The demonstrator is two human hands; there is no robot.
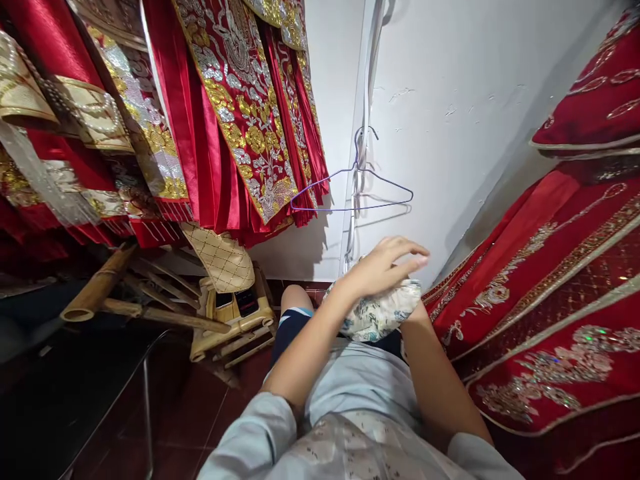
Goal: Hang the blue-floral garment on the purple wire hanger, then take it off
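Observation:
A bunched white cloth with a blue-green floral print [377,317] is over my lap. Across its top lies my left hand [387,263], palm down, with its fingers stretched out towards the right. From the right, my right forearm [427,347] runs into the cloth, which hides that hand and its fingers. Whether the right hand grips the fabric cannot be seen. Just beyond my hands, a thin purple clothes hanger [383,209] hangs on a white upright strip [367,87] against the wall.
Red embroidered garments [250,113] hang at the left, with more red beaded clothes [550,287] close on the right. A bamboo stool [250,327] at the left bears phones and a draped gold cloth [220,257]. A black chair [75,393] stands at the lower left.

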